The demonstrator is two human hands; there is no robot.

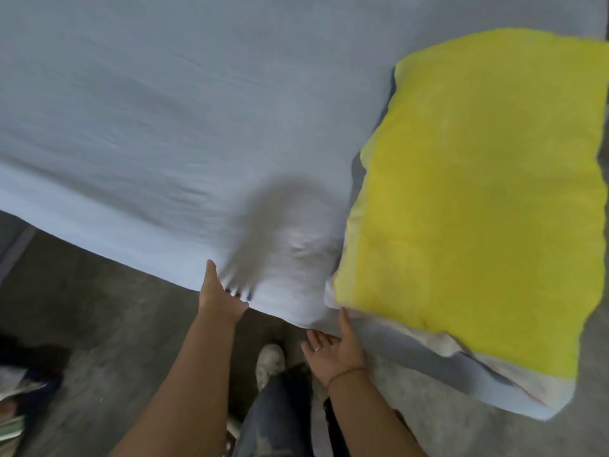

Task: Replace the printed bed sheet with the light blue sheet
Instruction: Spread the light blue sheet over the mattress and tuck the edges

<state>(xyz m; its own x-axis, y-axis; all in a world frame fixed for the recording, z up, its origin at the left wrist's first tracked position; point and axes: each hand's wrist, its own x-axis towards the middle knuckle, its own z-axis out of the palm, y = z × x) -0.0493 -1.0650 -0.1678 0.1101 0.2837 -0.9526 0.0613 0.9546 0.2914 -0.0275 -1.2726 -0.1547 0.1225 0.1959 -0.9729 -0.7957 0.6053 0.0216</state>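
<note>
The light blue sheet (158, 127) lies spread over the bed and hangs over its near edge. My left hand (220, 296) touches that hanging edge, thumb straight up along the cloth and fingers against the sheet; motion blur hides how the fingers lie. My right hand (333, 346), a ring on one finger, is held palm up with relaxed fingers at the sheet's edge, just below the corner of a yellow pillow (478, 192). It holds nothing. A bundle of patterned cloth (14, 404) lies at the left edge on the floor, too blurred to identify.
The yellow pillow lies on the bed's near right corner, with a whitish layer (441, 346) showing under its lower edge. Grey concrete floor (92, 308) runs in front of the bed. My legs in jeans and a white shoe (268, 361) stand beside the bed.
</note>
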